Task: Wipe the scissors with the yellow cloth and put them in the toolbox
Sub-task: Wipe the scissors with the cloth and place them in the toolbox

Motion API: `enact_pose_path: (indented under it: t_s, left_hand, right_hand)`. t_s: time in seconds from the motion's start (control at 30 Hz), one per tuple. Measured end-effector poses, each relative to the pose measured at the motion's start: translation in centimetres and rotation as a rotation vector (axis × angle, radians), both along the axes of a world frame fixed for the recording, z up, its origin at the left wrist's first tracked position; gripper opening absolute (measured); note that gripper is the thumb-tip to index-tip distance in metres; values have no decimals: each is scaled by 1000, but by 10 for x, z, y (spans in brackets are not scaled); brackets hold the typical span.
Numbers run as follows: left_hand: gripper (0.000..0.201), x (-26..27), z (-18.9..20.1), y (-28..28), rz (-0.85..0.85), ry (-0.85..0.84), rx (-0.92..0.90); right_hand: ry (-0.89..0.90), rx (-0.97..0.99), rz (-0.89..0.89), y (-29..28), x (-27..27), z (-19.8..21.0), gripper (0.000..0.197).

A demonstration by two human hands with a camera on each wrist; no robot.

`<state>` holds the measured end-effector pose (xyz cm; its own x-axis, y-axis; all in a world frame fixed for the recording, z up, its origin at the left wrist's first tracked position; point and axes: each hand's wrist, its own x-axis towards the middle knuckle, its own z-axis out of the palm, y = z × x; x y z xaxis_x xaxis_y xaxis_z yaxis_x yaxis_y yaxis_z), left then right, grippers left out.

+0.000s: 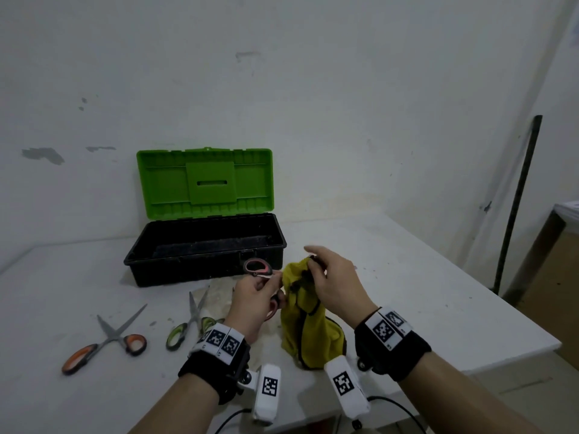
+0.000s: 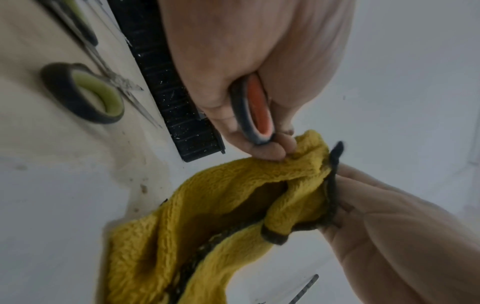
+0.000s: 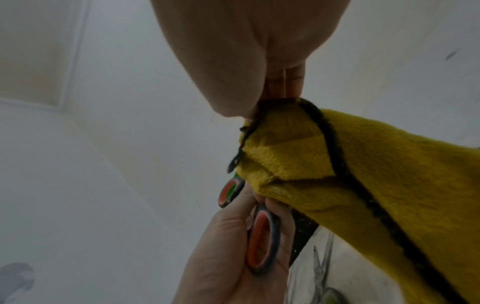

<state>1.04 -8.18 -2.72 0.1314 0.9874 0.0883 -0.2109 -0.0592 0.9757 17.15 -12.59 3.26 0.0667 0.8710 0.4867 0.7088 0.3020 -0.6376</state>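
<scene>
Scissors point(image 1: 258, 268) with red-lined black handles, blades buried in yellow cloth point(image 1: 308, 321)

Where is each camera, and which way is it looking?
Head: worn on the head, looking down at the table, the open toolbox, both hands and forearms.
Left wrist: on the left wrist, looking along the left hand gripping red-handled scissors; the right hand shows too.
Right wrist: on the right wrist, looking along the right hand's fingers, which pinch the yellow cloth; the left hand shows below.
Shared: both wrist views show cloth, red scissors and both hands.
</scene>
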Motion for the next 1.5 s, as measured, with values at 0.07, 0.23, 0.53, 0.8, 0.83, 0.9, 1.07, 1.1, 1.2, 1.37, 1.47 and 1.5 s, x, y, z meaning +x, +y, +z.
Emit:
enact_pose_path:
  t_s: [0.07,0.23,0.53,0.8,0.83,0.9,1.07,1.1,1.2,1.37,1.47,1.5]
  left_hand:
    - [25,-1,0,-1,-8,-19,-7]
    - [32,4,6,-5,6,13,2]
    - [19,3,5,-6,15,-30,-37]
    - [24,5,1,-6,-18,-27,-51]
    - [23,4,0,-6,-14,-38,-62]
    - [20,3,0,-5,0,-65,-92]
    - [16,9,5,-8,15,-153,-135]
    - [17,10,7,-10,29,-176,-141]
    - [27,8,13,-11,50,-295,-227]
    - [30,3,13,-7,126,-320,-288]
    - [32,5,6,-3,159,-254,-306]
    - [38,7,4,-3,170,-209,-312]
  right_hand:
    - [35,71,0,-1,0,0,21]
    - [-126,121,-17,-4,-7,-8,20]
    - [-28,121,40,-17,-6,-7,27]
    - [-231,64,9,-9,-3,-17,20]
    - [-307,63,-16,-11,-4,-22,21]
    - [-422,49,-70,-15,-6,-29,34]
    - [-404,14,-97,-14,-10,-36,25]
    - [-402,8,-94,-13,-11,-38,24]
    - [-380,5,-86,-10,-12,-39,21]
    - [-231,179,-82,-10,-9,-35,11]
    - [-201,44,31,-16,-18,-29,11]
    - [-224,-11,53,-16,-21,-28,12]
